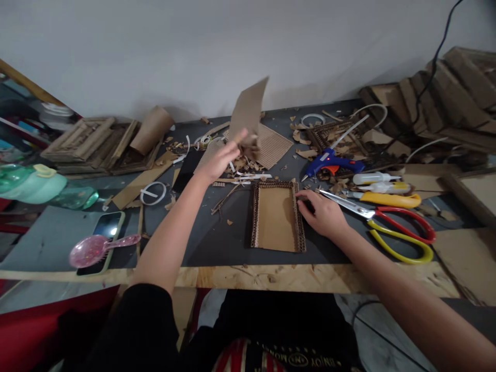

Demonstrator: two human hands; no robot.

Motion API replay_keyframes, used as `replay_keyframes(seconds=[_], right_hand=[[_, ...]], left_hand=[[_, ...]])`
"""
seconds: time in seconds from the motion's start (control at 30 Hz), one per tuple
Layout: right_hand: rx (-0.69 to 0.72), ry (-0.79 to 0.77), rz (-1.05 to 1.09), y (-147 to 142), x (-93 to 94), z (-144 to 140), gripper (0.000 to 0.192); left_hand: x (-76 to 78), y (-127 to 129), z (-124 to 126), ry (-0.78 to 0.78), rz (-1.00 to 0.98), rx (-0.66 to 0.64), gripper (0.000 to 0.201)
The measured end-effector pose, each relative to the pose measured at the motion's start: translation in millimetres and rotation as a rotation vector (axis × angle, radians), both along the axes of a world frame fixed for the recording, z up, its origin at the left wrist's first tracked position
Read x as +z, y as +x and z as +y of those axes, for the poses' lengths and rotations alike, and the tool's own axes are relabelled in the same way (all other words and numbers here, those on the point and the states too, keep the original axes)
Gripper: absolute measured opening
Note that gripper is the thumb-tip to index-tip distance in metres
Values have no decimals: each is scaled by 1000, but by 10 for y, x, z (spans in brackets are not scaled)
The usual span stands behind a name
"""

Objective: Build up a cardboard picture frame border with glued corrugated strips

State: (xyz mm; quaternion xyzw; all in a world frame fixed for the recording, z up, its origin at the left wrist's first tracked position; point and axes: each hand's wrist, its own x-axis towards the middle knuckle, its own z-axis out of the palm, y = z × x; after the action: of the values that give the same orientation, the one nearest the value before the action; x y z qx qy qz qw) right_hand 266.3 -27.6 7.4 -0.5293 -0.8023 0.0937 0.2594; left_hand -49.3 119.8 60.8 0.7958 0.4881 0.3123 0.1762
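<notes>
My left hand is raised over the back of the table and holds a flat cardboard piece upright by its lower edge. My right hand rests palm down on the dark table top, fingertips against the right edge of a small rectangular cardboard frame bordered with corrugated strips. Corrugated cardboard sheets and scraps lie behind the frame.
Red-and-yellow scissors, a yellow cutter, a white glue bottle and a blue glue gun lie at right. A phone, pink hairbrush and green bottle sit left. Cardboard stacks line the back.
</notes>
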Motion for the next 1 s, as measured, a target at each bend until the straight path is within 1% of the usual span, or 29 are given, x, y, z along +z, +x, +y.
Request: replay_keyframes(seconds=[0.03, 0.07, 0.1, 0.17, 0.23, 0.27, 0.3, 0.37, 0.43, 0.47, 0.53, 0.57, 0.6, 0.63, 0.67, 0.73, 0.8, 0.83, 0.87, 0.9, 0.93, 0.97, 1.0], right_hand=[[1, 3, 4, 1, 2, -1, 25], [1, 4, 9, 3, 4, -2, 25], [2, 2, 13, 6, 5, -3, 25], [4, -7, 17, 15, 0, -6, 25], [10, -15, 19, 21, -12, -9, 26], [14, -17, 22, 20, -19, -9, 26], [18, -18, 29, 15, -25, -9, 27], [21, -17, 53, -3, -26, -7, 27], [13, 0, 69, -12, 4, -7, 27], [7, 18, 61, 1, 33, -12, 27], [-7, 63, 22, 92, 117, -42, 27], [-18, 84, -4, 177, 167, -72, 27], [-34, 103, -19, 287, 216, -114, 26], [-63, 114, -27, 417, 262, -170, 24], [-99, 136, -33, 554, 300, -238, 23], [-131, 191, -56, 793, 349, -408, 23], [-125, 207, -52, 886, 360, -600, 24], [-86, 196, -46, 856, 354, -694, 22], [11, 187, -37, 777, 340, -779, 22], [115, 188, -26, 658, 319, -850, 25], [176, 160, -45, 514, 294, -900, 31], [205, 166, -79, 360, 265, -926, 34], [198, 191, -124, 212, 237, -925, 32]], left_hand=[[-2, -18, -57, -30, 37, -71, 40], [-6, -48, -109, -26, 56, -74, 39], [-14, -94, -151, -1, 65, -20, 38], [-38, -223, -201, 57, 91, 196, 35], [-72, -371, -216, 53, 198, 408, 39], [-90, -435, -222, 21, 264, 491, 45], [-105, -487, -229, -32, 321, 541, 48], [-118, -549, -253, -111, 396, 558, 52], [-91, -574, -277, -129, 405, 572, 58], [-61, -587, -285, -121, 383, 611, 61], [19, -635, -300, -102, 287, 731, 60], [59, -675, -315, -100, 207, 778, 54], [93, -723, -342, -96, 96, 797, 45], [114, -774, -383, -103, -49, 787, 37], [120, -824, -439, -117, -236, 752, 32], [89, -894, -589, -167, -659, 685, 31], [22, -896, -755, -234, -935, 643, 30], [-13, -865, -829, -275, -1019, 624, 28], [-43, -814, -891, -318, -1073, 602, 25], [-64, -746, -939, -368, -1101, 565, 24], [-78, -665, -974, -421, -1111, 513, 24], [-84, -573, -998, -475, -1116, 453, 25], [-85, -477, -1013, -517, -1124, 396, 27]])
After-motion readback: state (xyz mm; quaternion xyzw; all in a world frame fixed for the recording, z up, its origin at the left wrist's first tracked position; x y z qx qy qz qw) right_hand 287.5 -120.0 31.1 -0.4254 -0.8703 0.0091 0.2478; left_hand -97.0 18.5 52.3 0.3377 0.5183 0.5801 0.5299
